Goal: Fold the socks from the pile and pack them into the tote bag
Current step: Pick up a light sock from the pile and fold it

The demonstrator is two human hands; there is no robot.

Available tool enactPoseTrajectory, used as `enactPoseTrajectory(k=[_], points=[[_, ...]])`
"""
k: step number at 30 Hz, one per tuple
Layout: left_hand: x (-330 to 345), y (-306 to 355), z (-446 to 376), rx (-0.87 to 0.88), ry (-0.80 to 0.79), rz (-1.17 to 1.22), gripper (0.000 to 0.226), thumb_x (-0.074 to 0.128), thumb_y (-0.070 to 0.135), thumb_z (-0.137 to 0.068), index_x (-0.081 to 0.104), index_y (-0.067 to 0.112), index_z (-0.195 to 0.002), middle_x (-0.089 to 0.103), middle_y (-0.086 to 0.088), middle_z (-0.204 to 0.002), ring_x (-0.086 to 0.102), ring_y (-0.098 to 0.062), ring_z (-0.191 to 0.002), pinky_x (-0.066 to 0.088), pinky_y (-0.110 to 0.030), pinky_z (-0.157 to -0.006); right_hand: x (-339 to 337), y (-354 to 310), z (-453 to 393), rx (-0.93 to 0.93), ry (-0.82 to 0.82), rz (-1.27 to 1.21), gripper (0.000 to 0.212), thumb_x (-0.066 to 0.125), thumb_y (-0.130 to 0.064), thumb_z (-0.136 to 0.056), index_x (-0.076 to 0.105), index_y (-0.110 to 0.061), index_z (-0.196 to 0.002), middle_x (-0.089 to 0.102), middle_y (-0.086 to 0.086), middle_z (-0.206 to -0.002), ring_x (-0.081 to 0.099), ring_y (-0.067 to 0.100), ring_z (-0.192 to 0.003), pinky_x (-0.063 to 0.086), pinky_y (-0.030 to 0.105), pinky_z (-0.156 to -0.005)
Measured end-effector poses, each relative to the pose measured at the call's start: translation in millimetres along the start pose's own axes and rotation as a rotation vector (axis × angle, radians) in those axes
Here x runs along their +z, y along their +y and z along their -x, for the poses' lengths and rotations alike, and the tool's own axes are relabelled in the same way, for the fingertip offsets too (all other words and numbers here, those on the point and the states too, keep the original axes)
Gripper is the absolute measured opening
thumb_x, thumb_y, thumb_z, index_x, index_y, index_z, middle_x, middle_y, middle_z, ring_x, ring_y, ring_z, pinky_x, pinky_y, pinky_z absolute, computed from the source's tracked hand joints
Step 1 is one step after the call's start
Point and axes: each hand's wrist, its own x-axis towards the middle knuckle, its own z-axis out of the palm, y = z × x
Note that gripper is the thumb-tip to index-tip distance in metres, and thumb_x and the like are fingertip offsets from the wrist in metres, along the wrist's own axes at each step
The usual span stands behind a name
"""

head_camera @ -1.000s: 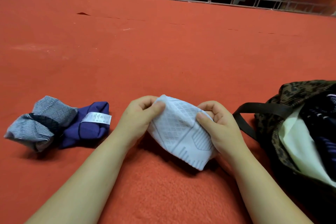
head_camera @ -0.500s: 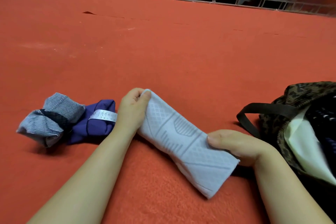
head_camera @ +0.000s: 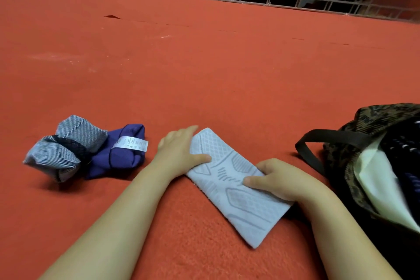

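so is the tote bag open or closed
Open. The tote bag gapes at its mouth, showing a cream lining and dark striped fabric inside, and its black strap lies slack on the red carpet.

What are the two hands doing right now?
Left hand: open, pressing flat on the pale blue sock.
Right hand: fingers curled, pinning the same sock on the red carpet.

Tote bag [head_camera: 354,143] is running off the right edge; its far side and bottom are not showing. Dark items inside it are too blurred to identify. Print on the white label [head_camera: 130,143] of the purple sock [head_camera: 122,159] is too small to read. Right hand [head_camera: 281,179] is covering the pale sock's [head_camera: 238,188] right edge; its fingers are tucking out of sight. Both forearms are leaving the frame at the bottom.
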Motion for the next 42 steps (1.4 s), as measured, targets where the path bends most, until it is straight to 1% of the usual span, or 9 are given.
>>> enactPoseTrajectory(k=[4, 7, 10, 14, 17, 21, 29, 38, 42], points=[[0, -2, -2, -0.074, 0.076, 0.096, 0.072, 0.056, 0.057, -0.082, 0.03, 0.029, -0.143, 0.04, 0.004, -0.146, 0.033, -0.023, -0.135, 0.024, -0.04, -0.111, -8, 4, 8, -0.002, -0.171, -0.281, 0.038, 0.051, -0.04, -0.094, 0.075, -0.013, -0.081, 0.074, 0.0, -0.083, 0.067, 0.013, -0.074, 0.051, 0.028, -0.073], [5, 2, 0, 0.033, 0.021, -0.004, 0.064, 0.048, 0.061, -0.084, 0.037, 0.032, -0.139, 0.044, 0.006, -0.142, 0.034, -0.019, -0.134, 0.022, -0.042, -0.112, 0, -2, 1, -0.057, -0.017, -0.313, 0.026, 0.058, -0.038, -0.091, 0.061, -0.025, -0.113, 0.071, -0.004, -0.101, 0.066, 0.005, -0.084, 0.047, 0.019, -0.076], [8, 2, 0, 0.052, 0.002, -0.072, 0.066, 0.049, 0.064, -0.082, 0.036, 0.034, -0.14, 0.04, 0.006, -0.145, 0.031, -0.018, -0.136, 0.019, -0.044, -0.113, 13, -2, -10, -0.179, 0.018, -0.328, 0.062, 0.07, -0.025, -0.084, 0.037, -0.043, -0.135, 0.061, -0.01, -0.124, 0.061, 0.002, -0.108, 0.047, 0.027, -0.095], [5, 8, 1, -0.05, 0.147, 0.234, 0.066, 0.056, 0.054, -0.084, 0.037, 0.024, -0.14, 0.043, 0.001, -0.141, 0.037, -0.022, -0.131, 0.028, -0.042, -0.111, 18, -3, -14, -0.396, 0.198, -0.51, 0.037, 0.059, -0.004, -0.09, 0.065, -0.034, -0.11, 0.066, -0.016, -0.113, 0.06, -0.001, -0.107, 0.044, 0.021, -0.093], [-4, 17, 7, -0.066, 0.339, 0.562, 0.044, 0.06, 0.045, -0.086, 0.052, 0.019, -0.12, 0.06, 0.004, -0.097, 0.056, -0.009, -0.086, 0.047, -0.036, -0.084, 20, -12, -14, -0.475, 0.389, -0.676, 0.027, 0.06, -0.003, -0.088, 0.069, -0.027, -0.096, 0.07, -0.021, -0.095, 0.061, -0.005, -0.092, 0.045, 0.013, -0.081], [-10, 38, 22, -0.062, -0.022, 0.833, 0.041, 0.052, 0.047, -0.09, 0.048, 0.023, -0.122, 0.055, 0.006, -0.065, 0.05, -0.006, -0.046, 0.039, -0.023, -0.048, 15, -15, -9, -0.537, 0.546, -0.785, 0.025, 0.058, -0.004, -0.087, 0.069, -0.026, -0.096, 0.071, -0.019, -0.09, 0.062, -0.004, -0.088, 0.048, 0.014, -0.08], [-25, 46, 4, 0.188, 0.023, 1.144, 0.063, 0.061, -0.012, -0.081, 0.041, 0.031, -0.123, 0.066, -0.004, -0.092, 0.063, -0.003, -0.078, 0.052, -0.019, -0.073, -9, -20, -20, -0.45, 0.564, -0.547, 0.052, 0.071, -0.005, -0.078, 0.058, -0.042, -0.112, 0.064, -0.002, -0.121, 0.062, 0.01, -0.105, 0.05, 0.038, -0.097], [-63, 45, -41, 0.392, -0.035, 0.802, 0.067, 0.06, 0.007, -0.07, 0.036, 0.034, -0.127, 0.048, 0.003, -0.131, 0.053, 0.01, -0.107, 0.038, -0.029, -0.108, -26, -31, -50, -0.482, 0.655, -0.591, 0.037, 0.075, -0.012, -0.076, 0.063, -0.029, -0.106, 0.065, -0.01, -0.112, 0.057, -0.015, -0.094, 0.042, 0.006, -0.083], [-31, 14, 8, 0.272, -0.217, 0.69, 0.072, 0.067, 0.01, -0.072, 0.041, 0.057, -0.119, 0.05, 0.021, -0.13, 0.057, 0.009, -0.1, 0.048, -0.018, -0.087, 9, -7, -25, -0.308, 0.416, -0.568, 0.051, 0.073, -0.036, -0.058, 0.065, -0.038, -0.108, 0.068, -0.017, -0.105, 0.065, 0.006, -0.102, 0.054, 0.041, -0.088]])
